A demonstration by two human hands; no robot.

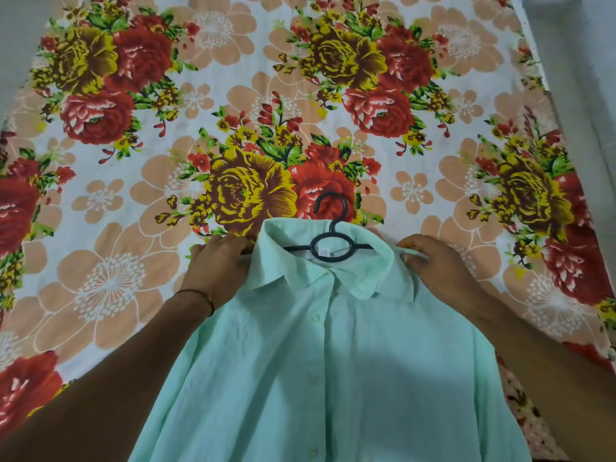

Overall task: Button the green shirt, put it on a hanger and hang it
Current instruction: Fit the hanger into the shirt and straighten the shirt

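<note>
Shirt (333, 361) lies front up on floral sheet (133, 195), near middle, collar at far end, placket closed below collar. Hanger (330, 233) sits inside shirt: ring and hook stick out of collar, arms mostly hidden under shoulders. Left hand (216, 265) grips left shoulder beside collar, fingers curled into cloth. Right hand (436, 265) pinches right shoulder cloth. Hem cut off at near edge. Label inside ring too small to read.

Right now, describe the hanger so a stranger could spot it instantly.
Over the floral bedsheet is a pale green shirt. Inside its collar sits the hanger. It is the only black thing there: a hook curling above an oval ring.
</note>
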